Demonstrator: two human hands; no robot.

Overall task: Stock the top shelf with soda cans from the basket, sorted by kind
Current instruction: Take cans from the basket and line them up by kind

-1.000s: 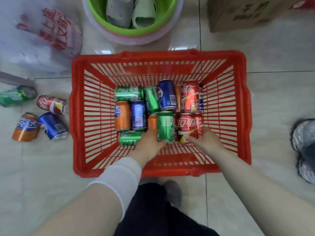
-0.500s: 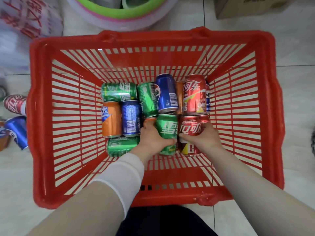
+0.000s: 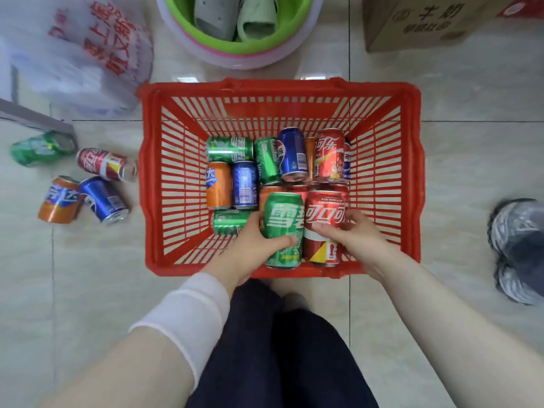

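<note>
A red plastic basket (image 3: 164, 178) stands on the tiled floor and holds several soda cans lying on their sides: green, blue, orange and red. My left hand (image 3: 250, 245) grips a green can (image 3: 284, 219), raised above the others near the basket's front wall. My right hand (image 3: 353, 234) grips a red can (image 3: 325, 207) right beside the green one. The two held cans touch side by side. No shelf is in view.
Several loose cans lie on the floor left of the basket: green (image 3: 38, 148), red (image 3: 103, 164), orange (image 3: 59, 200), blue (image 3: 103, 199). Behind the basket are a green basin (image 3: 235, 42), a plastic bag (image 3: 88, 54) and a cardboard box (image 3: 424, 22). A grey shoe (image 3: 518, 248) sits at the right.
Both hands closed round their cans and lifted them up from the pile toward the basket's front. The camera pulled back, so the floor cans at the left show again.
</note>
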